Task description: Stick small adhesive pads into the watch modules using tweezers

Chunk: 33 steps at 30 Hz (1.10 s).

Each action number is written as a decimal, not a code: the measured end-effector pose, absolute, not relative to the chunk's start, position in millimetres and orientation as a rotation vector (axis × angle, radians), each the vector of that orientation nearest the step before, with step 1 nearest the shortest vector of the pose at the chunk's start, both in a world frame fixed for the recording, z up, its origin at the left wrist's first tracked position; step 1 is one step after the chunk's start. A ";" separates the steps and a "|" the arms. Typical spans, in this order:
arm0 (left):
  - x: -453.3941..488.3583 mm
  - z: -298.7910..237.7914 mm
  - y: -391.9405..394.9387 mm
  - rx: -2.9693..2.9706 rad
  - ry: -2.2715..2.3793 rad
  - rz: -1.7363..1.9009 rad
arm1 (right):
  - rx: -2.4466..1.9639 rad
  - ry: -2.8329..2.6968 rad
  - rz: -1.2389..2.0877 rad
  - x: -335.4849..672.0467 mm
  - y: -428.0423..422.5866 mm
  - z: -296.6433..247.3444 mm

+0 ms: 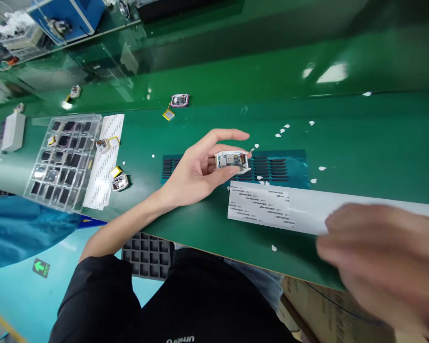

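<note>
My left hand (196, 174) grips a small white watch housing (232, 162) by its edges, thumb along the near side. A circuit board shows inside the housing's open face. Beneath lies a teal strip (289, 164) with rows of dark slots. To the right, my right hand (375, 252) is smeared by motion over a long white sheet (311, 209); whether it holds anything cannot be made out. The sheet's left end carries printed backing paper (259, 205). Small white round tabs (282, 131) are scattered on the green bench around the hands.
At left stands a clear compartment tray (66, 162) of dark square parts, beside a printed strip (107, 157). Open watch housings with yellow-edged batteries lie near it; a pink-rimmed housing (179, 100) sits further back. A blue machine (69, 19) stands beyond.
</note>
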State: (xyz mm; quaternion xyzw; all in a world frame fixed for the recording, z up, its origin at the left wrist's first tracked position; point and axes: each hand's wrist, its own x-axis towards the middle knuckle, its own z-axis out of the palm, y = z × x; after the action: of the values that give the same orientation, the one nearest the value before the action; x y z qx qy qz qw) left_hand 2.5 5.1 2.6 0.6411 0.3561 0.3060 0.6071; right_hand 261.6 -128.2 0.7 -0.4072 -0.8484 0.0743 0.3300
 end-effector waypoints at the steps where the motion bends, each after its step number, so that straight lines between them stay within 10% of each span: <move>1: 3.1 4.5 3.0 1.469 0.812 0.687 | -1.070 -2.188 0.179 254.6 -114.0 0.9; 33: 10.0 -14.0 -18.8 1.961 0.761 0.816 | -1.045 -2.244 -0.066 233.6 -68.9 -19.0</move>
State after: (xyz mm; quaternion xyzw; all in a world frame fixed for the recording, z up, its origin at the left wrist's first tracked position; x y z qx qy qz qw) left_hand 10.0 -18.8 -14.0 0.7852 0.3049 0.3269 0.4285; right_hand 233.6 -68.9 -19.0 -0.3990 -0.8565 -0.0252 0.3265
